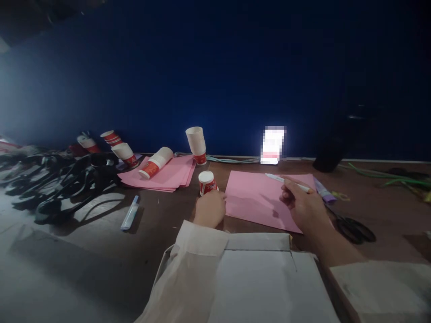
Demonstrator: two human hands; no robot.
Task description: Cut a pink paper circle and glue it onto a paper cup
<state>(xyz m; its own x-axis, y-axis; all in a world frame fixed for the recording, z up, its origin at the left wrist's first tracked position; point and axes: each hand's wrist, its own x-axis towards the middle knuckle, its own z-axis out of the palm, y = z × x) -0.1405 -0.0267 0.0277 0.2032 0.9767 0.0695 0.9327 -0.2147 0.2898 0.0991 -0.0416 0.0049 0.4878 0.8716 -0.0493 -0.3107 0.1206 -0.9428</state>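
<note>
My right hand (301, 202) grips a slim white marker (281, 179) between thumb and fingers, above a pink sheet of paper (249, 197). The marker's far end points up and left across the sheet. My left hand (210, 208) rests at the sheet's left edge, back of the hand up, its fingers mostly hidden. Just beyond it stands a small red cup (208, 183) with a white top; the hand covers its lower part, and whether they touch I cannot tell. Black-handled scissors (352, 229) lie right of my right wrist.
Stacked pink sheets (183, 168) bear a lying paper cup (156, 162). A taller cup stack (197, 144) stands near the dark blue wall. Black headsets (77, 188) crowd the left. A capped marker (130, 214), a purple marker (325, 190) and a lit screen (272, 146) are around. A white box (262, 278) sits before me.
</note>
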